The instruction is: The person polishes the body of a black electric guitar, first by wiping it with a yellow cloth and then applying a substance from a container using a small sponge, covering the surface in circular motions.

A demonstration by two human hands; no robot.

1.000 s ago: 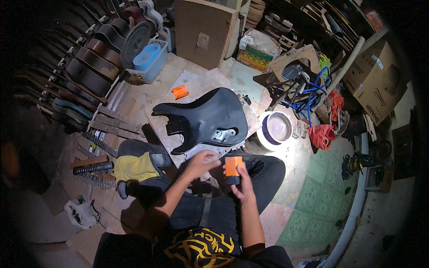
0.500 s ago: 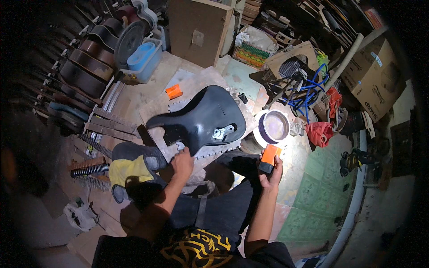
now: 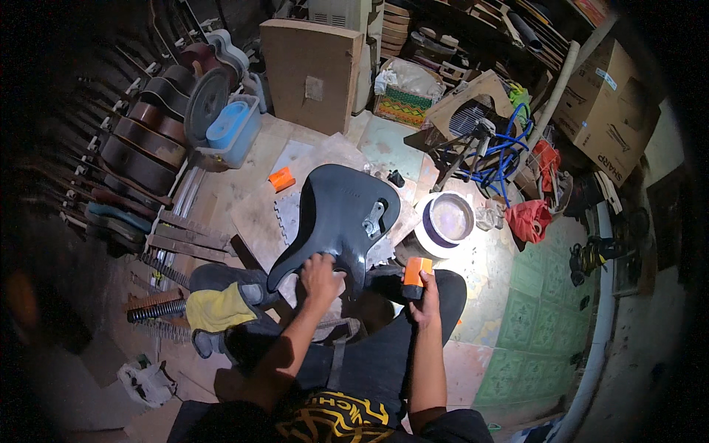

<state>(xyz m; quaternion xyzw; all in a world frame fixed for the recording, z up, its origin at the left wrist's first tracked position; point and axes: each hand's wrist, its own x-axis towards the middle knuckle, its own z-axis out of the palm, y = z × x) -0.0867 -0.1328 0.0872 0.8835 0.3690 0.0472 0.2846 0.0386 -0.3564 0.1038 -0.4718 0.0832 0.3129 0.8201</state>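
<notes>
A glossy black electric guitar body (image 3: 334, 214) lies tilted over the board in front of me, its cutaway end toward my lap. A metal jack plate (image 3: 374, 219) shows in the recess at its right side. My left hand (image 3: 320, 280) is closed on the near edge of the body, at the cutaway; its fingertips are partly hidden. Just right of the body, my right hand (image 3: 426, 304) holds up an orange block with a dark end (image 3: 416, 276), apart from the guitar. Another bent orange piece (image 3: 281, 179) rests on the board's far left.
A lit round tub (image 3: 452, 221) stands right of the guitar body. Blue hose (image 3: 509, 148) and a red cloth (image 3: 529, 221) lie beyond it. Several guitars (image 3: 140, 151) hang in a rack at left, beside a clear bin (image 3: 238, 140). A yellow cloth (image 3: 220, 306) covers my left knee.
The guitar body has turned, its cutaway end now pointing nearer my lap. My left hand has shifted right along with it. My right hand, with the orange block, has moved left, closer to the body.
</notes>
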